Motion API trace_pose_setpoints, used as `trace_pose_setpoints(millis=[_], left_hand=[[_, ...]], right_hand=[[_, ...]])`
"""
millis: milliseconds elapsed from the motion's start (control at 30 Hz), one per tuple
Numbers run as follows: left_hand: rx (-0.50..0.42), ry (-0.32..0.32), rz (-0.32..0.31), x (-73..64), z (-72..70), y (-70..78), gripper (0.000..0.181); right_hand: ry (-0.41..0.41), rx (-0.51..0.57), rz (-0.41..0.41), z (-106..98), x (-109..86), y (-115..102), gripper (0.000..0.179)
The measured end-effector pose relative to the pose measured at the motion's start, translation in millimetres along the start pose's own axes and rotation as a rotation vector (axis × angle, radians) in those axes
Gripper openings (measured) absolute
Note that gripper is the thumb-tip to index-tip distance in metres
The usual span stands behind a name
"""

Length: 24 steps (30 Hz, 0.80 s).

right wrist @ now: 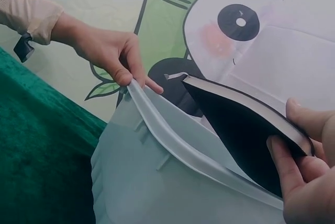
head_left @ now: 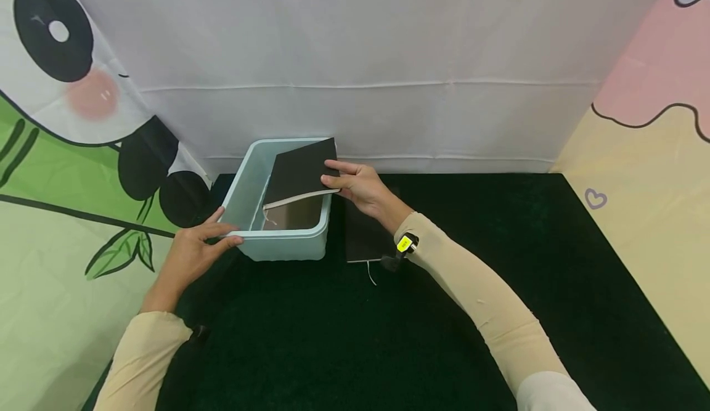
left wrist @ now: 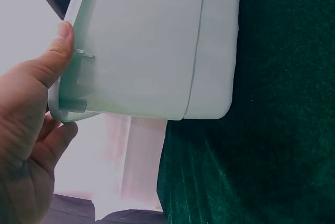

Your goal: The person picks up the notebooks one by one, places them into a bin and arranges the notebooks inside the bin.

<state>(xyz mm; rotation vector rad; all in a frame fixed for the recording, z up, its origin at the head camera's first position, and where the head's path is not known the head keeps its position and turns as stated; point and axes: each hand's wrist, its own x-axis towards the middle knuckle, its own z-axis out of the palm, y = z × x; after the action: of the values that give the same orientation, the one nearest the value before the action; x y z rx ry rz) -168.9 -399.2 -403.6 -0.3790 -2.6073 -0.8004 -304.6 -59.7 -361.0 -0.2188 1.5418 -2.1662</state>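
A black notebook (head_left: 302, 167) with pale page edges and a ribbon marker is tilted over a light blue plastic bin (head_left: 283, 248). My right hand (head_left: 363, 192) pinches the notebook's right edge between thumb and fingers. At the bin's near left corner, my left hand (head_left: 196, 254) grips the rim; the left wrist view shows its thumb (left wrist: 63, 38) on that rim. Below the held notebook, a brownish flat surface (head_left: 296, 215) shows inside the bin; I cannot tell what it is. Another black notebook (head_left: 363, 235) lies right of the bin, partly covered by my right arm.
Dark green cloth (head_left: 344, 337) covers the table. A white cloth wall (head_left: 388, 115) rises behind the bin, and printed cartoon cloths (head_left: 72, 170) hang at the left and right sides. From the second notebook a white ribbon (head_left: 370, 273) trails onto the cloth.
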Motion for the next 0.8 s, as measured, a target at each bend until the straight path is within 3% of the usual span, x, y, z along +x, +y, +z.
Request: trace_pose_setpoints(millis=[333, 800], left_hand=[[0.005, 0.012, 0.009, 1.6, 0.5, 1.2, 0.020], [0.012, -0.005, -0.014, 0.7, 1.2, 2.9, 0.022]], right_hand=[[-0.011, -0.047, 0.009, 12, 9.6, 3, 0.050], [0.012, -0.197, 0.037, 21, 17.6, 11, 0.044]])
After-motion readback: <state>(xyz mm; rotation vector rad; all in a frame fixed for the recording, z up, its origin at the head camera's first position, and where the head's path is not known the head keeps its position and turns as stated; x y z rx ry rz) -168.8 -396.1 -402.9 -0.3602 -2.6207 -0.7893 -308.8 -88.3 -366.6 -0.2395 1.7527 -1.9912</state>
